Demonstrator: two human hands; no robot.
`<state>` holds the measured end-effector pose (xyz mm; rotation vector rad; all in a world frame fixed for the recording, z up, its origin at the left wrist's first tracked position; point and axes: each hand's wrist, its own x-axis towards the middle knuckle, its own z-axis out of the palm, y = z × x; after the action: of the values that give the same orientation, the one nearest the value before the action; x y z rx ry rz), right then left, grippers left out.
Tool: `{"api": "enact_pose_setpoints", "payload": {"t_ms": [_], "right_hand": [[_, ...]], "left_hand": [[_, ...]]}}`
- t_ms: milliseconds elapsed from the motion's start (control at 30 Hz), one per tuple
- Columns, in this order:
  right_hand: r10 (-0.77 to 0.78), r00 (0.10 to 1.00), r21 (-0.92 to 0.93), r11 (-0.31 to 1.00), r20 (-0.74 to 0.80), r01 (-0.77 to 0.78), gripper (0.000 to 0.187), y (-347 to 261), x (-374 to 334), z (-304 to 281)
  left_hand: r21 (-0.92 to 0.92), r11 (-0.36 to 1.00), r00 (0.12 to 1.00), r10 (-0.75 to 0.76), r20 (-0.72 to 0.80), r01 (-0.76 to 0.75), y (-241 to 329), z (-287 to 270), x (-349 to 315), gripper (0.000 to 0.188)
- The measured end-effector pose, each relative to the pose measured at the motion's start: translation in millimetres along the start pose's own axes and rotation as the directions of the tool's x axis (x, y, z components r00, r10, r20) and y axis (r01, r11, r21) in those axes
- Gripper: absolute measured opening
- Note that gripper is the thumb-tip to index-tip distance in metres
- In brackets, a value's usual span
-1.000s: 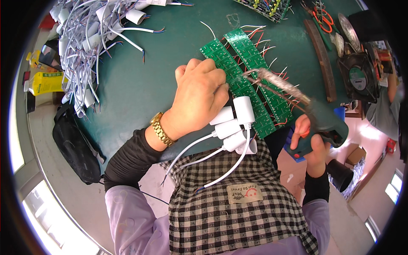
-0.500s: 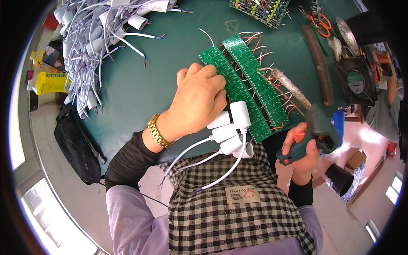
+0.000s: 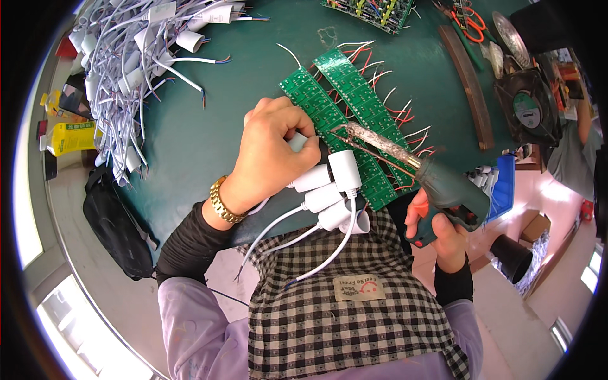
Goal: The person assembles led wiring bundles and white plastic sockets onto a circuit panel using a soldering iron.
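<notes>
My right hand grips the dark green handle of a soldering gun, its fingers wrapped around the grip. The gun's long metal tip reaches left over two green circuit board strips, close to my left hand. My left hand is closed beside the nearer strip, thumb and forefinger pinching a white cylindrical cap, mostly hidden by the fingers. Several more white caps with cables lie just below it at the table's edge, over my checked apron. Red and white wires stick out along the farther strip.
A heap of white caps with cables covers the far left of the green table. Another circuit board stack lies at the top. To the right are a brown bar, orange-handled cutters, a black fan and a blue bin.
The soldering gun's tip has moved left and down, closer to my left hand. My left hand has turned, its thumb now showing with the white cap. The whole view has shifted slightly.
</notes>
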<state>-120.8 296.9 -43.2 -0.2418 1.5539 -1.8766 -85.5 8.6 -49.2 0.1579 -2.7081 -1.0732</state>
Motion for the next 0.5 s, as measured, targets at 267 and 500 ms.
{"api": "enact_pose_setpoints", "payload": {"t_ms": [267, 500], "right_hand": [[-0.064, 0.998, -0.028, 0.998, -0.024, 0.063, 0.053, -1.6, 3.6, -4.0], [-0.072, 0.997, -0.045, 0.996, -0.026, 0.071, 0.052, 1.0, 5.6, -3.6]], "left_hand": [[-0.015, 1.000, 0.999, -0.012, 0.048, 0.013, 6.1, -8.8, -0.1, 0.010], [0.153, 0.986, 0.994, 0.053, 0.098, -0.068, 16.7, -14.2, 1.2, 0.012]]}}
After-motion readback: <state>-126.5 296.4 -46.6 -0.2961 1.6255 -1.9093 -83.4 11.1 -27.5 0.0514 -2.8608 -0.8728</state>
